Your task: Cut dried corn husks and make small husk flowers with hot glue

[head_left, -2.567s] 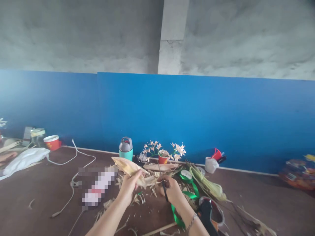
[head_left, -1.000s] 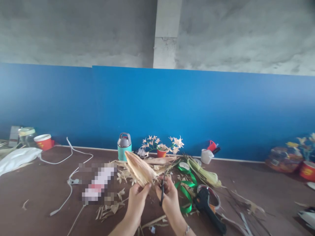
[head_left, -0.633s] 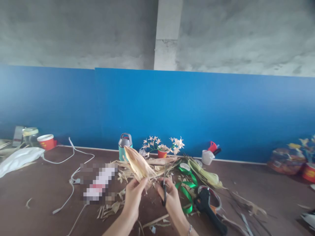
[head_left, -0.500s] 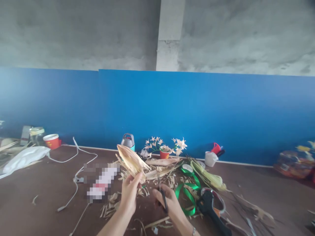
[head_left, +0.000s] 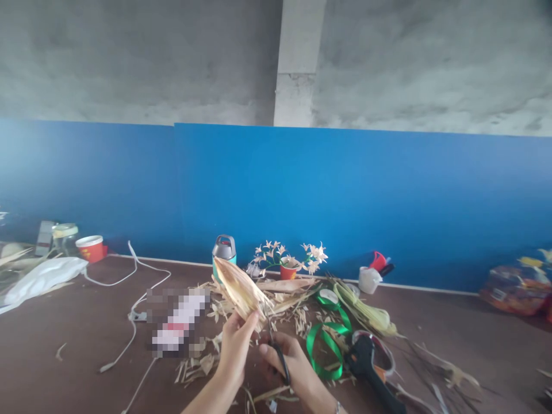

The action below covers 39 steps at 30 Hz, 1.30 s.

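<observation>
My left hand (head_left: 235, 347) pinches the lower end of a dry, pale corn husk (head_left: 238, 288), which points up and to the left. My right hand (head_left: 288, 368) is wrapped round the black handles of a pair of scissors (head_left: 276, 348). The blades reach up to the husk's lower edge, close to my left thumb. Both hands hover low over the brown table (head_left: 77, 339), above a litter of husk scraps (head_left: 198, 362).
A green ribbon (head_left: 326, 348) and a black glue gun (head_left: 371, 371) lie just right of my hands. Behind stand a teal flask (head_left: 223, 253), a small pot of husk flowers (head_left: 288, 264), a bundle of green husk strips (head_left: 364, 310), a white cable (head_left: 129, 310) and a red cup (head_left: 91, 248).
My hands have shifted the husk about, tilting it steeper to the upper left. The scissors have moved from beside the husk to its lower edge, and the view has swung slightly.
</observation>
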Each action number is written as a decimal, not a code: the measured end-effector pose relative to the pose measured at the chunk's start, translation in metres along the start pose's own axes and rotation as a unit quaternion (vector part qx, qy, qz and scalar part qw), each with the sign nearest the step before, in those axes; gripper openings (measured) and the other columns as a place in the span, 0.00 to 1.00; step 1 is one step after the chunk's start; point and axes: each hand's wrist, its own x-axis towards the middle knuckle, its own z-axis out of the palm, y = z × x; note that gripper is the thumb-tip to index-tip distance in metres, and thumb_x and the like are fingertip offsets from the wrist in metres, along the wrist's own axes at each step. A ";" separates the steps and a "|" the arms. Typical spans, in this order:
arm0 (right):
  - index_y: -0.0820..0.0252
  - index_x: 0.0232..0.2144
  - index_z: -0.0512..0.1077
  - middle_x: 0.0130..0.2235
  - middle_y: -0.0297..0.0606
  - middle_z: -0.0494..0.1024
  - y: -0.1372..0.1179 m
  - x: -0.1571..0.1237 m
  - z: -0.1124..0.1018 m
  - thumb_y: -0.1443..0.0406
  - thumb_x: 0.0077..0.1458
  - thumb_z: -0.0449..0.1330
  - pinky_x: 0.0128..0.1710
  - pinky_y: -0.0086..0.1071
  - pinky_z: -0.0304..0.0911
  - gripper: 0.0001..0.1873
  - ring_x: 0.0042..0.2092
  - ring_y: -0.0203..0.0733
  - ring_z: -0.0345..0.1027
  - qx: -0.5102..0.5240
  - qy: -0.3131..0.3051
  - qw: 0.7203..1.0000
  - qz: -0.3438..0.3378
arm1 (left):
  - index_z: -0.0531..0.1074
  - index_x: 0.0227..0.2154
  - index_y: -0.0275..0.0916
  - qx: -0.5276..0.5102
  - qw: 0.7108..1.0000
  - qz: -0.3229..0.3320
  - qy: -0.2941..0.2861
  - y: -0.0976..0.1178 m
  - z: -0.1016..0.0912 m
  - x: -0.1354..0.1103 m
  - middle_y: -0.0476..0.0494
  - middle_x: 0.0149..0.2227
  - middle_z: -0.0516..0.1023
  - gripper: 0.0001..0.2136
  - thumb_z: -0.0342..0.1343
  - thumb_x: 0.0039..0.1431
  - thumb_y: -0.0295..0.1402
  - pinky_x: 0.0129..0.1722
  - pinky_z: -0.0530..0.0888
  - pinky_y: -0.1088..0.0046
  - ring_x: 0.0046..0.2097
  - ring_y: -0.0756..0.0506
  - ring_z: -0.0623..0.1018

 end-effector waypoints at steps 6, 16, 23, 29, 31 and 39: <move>0.65 0.28 0.70 0.16 0.28 0.66 -0.006 -0.002 0.001 0.49 0.29 0.68 0.16 0.23 0.52 0.29 0.17 0.30 0.58 0.010 -0.002 1.000 0.006 | 0.71 0.20 0.37 -0.013 1.000 -0.026 -0.009 -0.005 -0.002 0.002 0.52 0.17 0.71 0.13 0.64 0.38 0.42 0.23 0.64 0.76 0.21 0.49 0.69; 0.66 0.29 0.73 0.15 0.26 0.64 -0.002 -0.001 0.002 0.51 0.29 0.70 0.16 0.23 0.52 0.27 0.17 0.29 0.55 0.018 0.011 1.000 -0.007 | 0.73 0.24 0.35 -0.056 0.997 -0.038 -0.037 -0.012 -0.002 0.005 0.49 0.19 0.73 0.15 0.65 0.37 0.43 0.26 0.66 0.74 0.24 0.47 0.73; 0.66 0.30 0.72 0.16 0.26 0.64 0.007 0.002 -0.002 0.53 0.32 0.70 0.15 0.22 0.50 0.26 0.17 0.28 0.55 0.022 0.006 1.000 -0.011 | 0.73 0.24 0.35 -0.055 0.997 -0.043 -0.036 -0.013 -0.002 0.005 0.50 0.19 0.72 0.14 0.65 0.38 0.41 0.26 0.66 0.74 0.24 0.48 0.72; 0.66 0.29 0.73 0.16 0.26 0.63 0.009 0.003 -0.003 0.54 0.33 0.70 0.16 0.22 0.49 0.23 0.17 0.27 0.52 0.026 0.004 0.999 -0.023 | 0.72 0.21 0.35 -0.057 0.997 -0.044 -0.034 -0.016 -0.003 0.005 0.50 0.19 0.73 0.14 0.65 0.39 0.41 0.25 0.65 0.75 0.24 0.49 0.71; 0.66 0.28 0.73 0.16 0.26 0.62 0.007 0.002 -0.002 0.54 0.33 0.70 0.16 0.22 0.47 0.23 0.17 0.27 0.51 0.019 0.008 0.999 -0.028 | 0.71 0.21 0.36 -0.061 0.997 -0.044 -0.033 -0.016 -0.003 0.005 0.50 0.19 0.72 0.13 0.65 0.39 0.41 0.25 0.65 0.75 0.23 0.49 0.70; 0.68 0.24 0.75 0.17 0.27 0.62 0.008 0.002 -0.006 0.55 0.36 0.69 0.18 0.22 0.46 0.19 0.20 0.27 0.48 0.001 -0.001 0.997 -0.077 | 0.71 0.20 0.35 -0.094 0.993 -0.057 -0.038 -0.014 -0.002 0.009 0.52 0.17 0.70 0.14 0.66 0.36 0.40 0.22 0.63 0.77 0.21 0.52 0.67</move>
